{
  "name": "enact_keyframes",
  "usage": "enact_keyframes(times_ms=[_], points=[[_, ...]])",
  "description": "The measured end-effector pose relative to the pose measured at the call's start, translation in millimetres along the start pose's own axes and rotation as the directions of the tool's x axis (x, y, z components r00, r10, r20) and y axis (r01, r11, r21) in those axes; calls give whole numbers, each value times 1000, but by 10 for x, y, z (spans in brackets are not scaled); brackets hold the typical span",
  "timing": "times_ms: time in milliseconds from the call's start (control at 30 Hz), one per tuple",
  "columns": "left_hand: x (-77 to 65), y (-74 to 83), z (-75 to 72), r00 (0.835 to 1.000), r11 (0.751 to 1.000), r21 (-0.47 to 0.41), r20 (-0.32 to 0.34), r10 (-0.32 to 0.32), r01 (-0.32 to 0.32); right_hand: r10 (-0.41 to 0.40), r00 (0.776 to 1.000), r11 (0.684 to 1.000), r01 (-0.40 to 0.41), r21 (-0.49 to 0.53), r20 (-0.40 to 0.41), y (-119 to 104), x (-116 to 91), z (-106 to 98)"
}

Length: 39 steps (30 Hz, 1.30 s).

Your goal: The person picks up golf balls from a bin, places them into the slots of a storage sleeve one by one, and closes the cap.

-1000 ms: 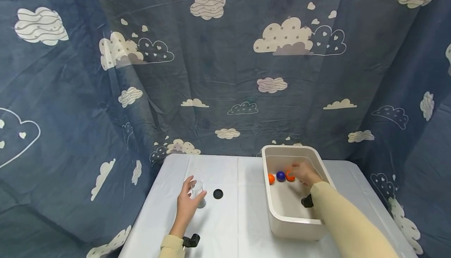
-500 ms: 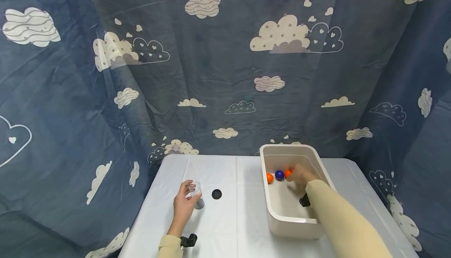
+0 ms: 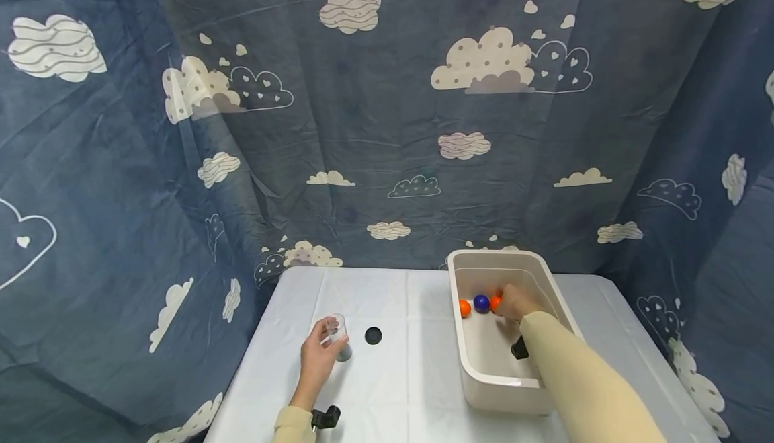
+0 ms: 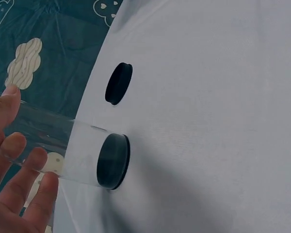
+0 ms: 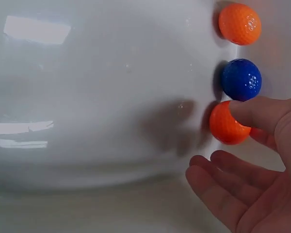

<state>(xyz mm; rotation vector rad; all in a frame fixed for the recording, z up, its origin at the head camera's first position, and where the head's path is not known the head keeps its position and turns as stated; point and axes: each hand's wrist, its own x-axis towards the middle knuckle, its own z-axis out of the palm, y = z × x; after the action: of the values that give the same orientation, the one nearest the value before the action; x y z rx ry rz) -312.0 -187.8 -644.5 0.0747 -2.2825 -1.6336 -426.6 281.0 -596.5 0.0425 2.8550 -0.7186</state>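
My left hand [image 3: 318, 355] holds a clear cylindrical jar [image 3: 338, 330] with a black base, upright on the white table. In the left wrist view its thumb and fingers lie along both sides of the see-through wall [image 4: 80, 150]. A round black lid [image 3: 373, 335] lies just right of the jar. Inside the beige bin, my right hand [image 3: 518, 302] is at an orange golf ball [image 5: 228, 124]. The right thumb tip touches this ball and the index finger is partly hidden behind it; the other fingers spread below. A blue golf ball [image 5: 241, 80] and another orange golf ball [image 5: 239, 24] sit alongside.
The deep beige bin [image 3: 474, 362] stands on the right of the white table [image 3: 387, 389], and its walls surround the right hand. Dark blue cloud-print curtains [image 3: 387, 113] hang behind and at both sides.
My left fingers and thumb have drawn in closer around the jar. The right hand has come down from over the orange ball, and its thumb now touches it.
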Motion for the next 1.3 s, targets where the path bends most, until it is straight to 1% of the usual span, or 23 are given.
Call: enact_keyframes(times_ms=[133,200,367,433,533,600,767,833,967,1033,1167,1233,1300], points=[[11,-48,8,1000,1000,-18,10,-6,7,21,1000,1000,-21,-16,-14,-57,-28,-1],[15,-82,13,1000,1000,-28,23,-13,13,19,1000,1000,-19,-22,-19,-68,-50,8],[-9,-178,25,998,999,-20,60,-26,27,-12,999,999,10,-49,-32,-46,-122,59],[-16,-201,31,997,999,-12,68,-30,31,-8,999,998,6,-55,-33,-43,-140,71],[-10,-222,38,997,1000,-8,69,-18,18,6,999,999,-7,-47,-32,-51,-140,73],[-3,-216,37,998,1000,-16,67,-10,11,13,1000,1000,-14,-24,-27,-43,-131,75],[-13,-180,31,998,1000,-14,55,-11,12,-16,999,1000,16,-16,-40,-2,-146,63],[-21,-153,25,999,1000,-3,41,-9,9,-35,998,999,34,-14,-47,17,-148,49],[-33,-99,9,1000,1000,24,-3,6,-6,-44,997,999,43,-7,-60,41,-141,-4],[-45,-79,1,1000,999,41,-13,5,-4,-38,998,999,37,-16,-49,41,-149,-40],[-79,-39,-15,1000,998,56,-6,-30,30,-9,1000,1000,9,1,11,29,-174,-99],[-92,-12,-24,999,998,54,1,-42,42,-13,1000,1000,13,21,23,12,-190,-119],[-102,16,-31,999,997,54,4,-47,46,-33,999,999,32,30,15,-6,-199,-135]])
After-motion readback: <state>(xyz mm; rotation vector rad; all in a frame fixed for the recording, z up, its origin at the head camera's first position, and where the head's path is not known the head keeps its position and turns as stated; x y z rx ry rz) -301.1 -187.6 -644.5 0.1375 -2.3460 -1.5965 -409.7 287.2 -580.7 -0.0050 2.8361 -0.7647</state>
